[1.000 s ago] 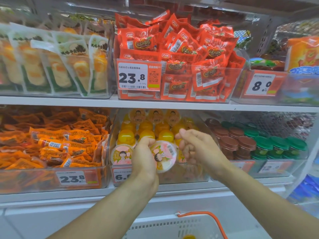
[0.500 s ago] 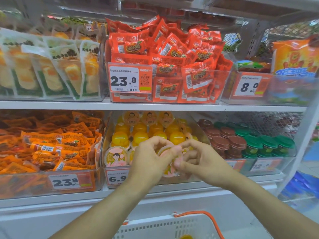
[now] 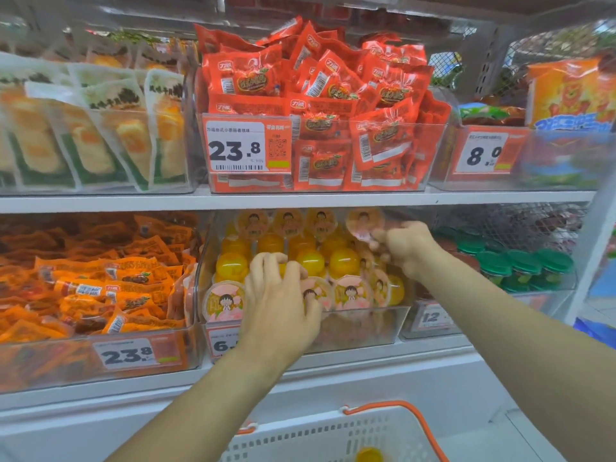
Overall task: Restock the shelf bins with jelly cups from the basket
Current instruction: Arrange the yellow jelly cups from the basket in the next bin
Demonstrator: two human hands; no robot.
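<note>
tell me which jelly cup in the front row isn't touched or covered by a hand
The leftmost front-row jelly cup, its pink lid facing out at the bin's left corner. The left hand lies over the cup beside it; the right hand reaches further back.

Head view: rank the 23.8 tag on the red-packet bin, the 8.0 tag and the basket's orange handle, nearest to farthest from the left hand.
From the left hand, resting on the jelly cups:
1. 23.8 tag, above it on the upper shelf's red-packet bin.
2. Orange handle, below and to the right on the basket.
3. 8.0 tag, far upper right.
</note>
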